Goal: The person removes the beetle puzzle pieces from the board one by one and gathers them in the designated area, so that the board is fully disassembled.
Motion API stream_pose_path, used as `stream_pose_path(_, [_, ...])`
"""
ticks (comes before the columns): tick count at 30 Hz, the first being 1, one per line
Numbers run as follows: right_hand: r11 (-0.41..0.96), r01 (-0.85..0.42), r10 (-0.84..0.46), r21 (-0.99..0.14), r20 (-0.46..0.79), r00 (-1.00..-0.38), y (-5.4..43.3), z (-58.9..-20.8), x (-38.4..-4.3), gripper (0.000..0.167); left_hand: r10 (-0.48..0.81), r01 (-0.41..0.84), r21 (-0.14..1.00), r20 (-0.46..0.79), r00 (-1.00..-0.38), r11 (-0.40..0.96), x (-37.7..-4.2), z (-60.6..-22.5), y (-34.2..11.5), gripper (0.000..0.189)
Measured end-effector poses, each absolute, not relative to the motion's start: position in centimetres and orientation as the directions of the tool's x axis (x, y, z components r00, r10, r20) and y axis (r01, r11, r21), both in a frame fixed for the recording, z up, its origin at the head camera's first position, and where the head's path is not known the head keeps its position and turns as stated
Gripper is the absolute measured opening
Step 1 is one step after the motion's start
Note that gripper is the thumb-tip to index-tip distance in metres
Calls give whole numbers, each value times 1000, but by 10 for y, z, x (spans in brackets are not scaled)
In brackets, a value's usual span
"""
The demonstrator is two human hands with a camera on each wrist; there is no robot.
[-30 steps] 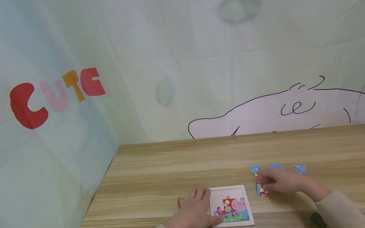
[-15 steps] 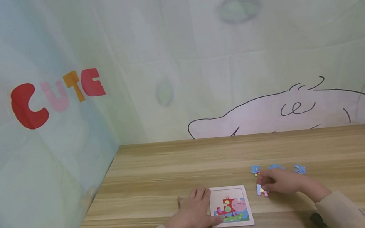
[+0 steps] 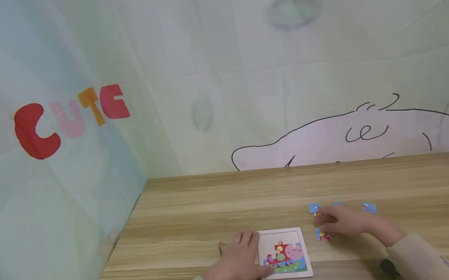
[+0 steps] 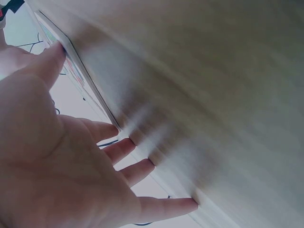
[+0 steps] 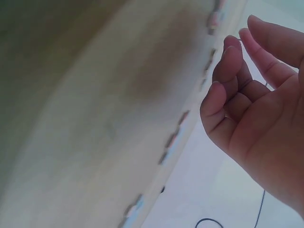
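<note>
My left hand (image 3: pixel 239 260) lies on the left side of a white-framed jigsaw tray (image 3: pixel 306 253), thumb across its lower left edge and fingers straight on the table. The tray holds a partly assembled picture with a pink pig face, red body and green ground. My right hand (image 3: pixel 341 220) hovers over loose jigsaw pieces, thumb and fingers loosely bent. In the right wrist view, no piece shows between the fingertips of the right hand (image 5: pixel 247 99). Just below its fingers lies a blue, red and yellow piece (image 3: pixel 325 235); behind them is another blue piece (image 3: pixel 314 207), partly hidden.
Other blue jigsaw pieces lie farther back, one at the right (image 3: pixel 369 207) and one behind the right hand (image 3: pixel 339 203). A small black object (image 3: pixel 389 269) sits by the right sleeve. The wooden table (image 3: pixel 199 205) meets fabric walls at the left and back.
The right hand shifts slightly at the loose pieces. The nearest piece looked paler half a second ago and shows blue and red again now. Left hand and tray stay put.
</note>
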State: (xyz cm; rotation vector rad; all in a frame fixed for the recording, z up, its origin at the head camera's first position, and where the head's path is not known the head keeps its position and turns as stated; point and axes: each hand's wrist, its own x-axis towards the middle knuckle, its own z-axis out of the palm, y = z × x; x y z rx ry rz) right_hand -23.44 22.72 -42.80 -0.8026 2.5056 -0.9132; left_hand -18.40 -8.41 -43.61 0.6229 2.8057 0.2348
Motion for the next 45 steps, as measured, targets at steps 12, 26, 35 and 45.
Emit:
stream_pose_path(12, [636,-438,-617,-635,-78,-784,197,-406,-233,15,435,390,223,-220,-873,894,-184,-435,-84,91])
stream_pose_path(26, [615,-406,-637,-676,-123,-761,165,-402,-229,24,430,388,215,-207,-879,896,-185,-436,-84,92])
stream_pose_path(35, [609,-465,-676,-643,-113,-728,149,-408,-229,28,434,392,216,-211,-876,894,-185,-436,-84,92])
stream_pose_path(45, [582,-455,-696,-674,-124,-708,138,-421,-231,32,428,389,196,-224,-876,900,-185,-434,-83,91])
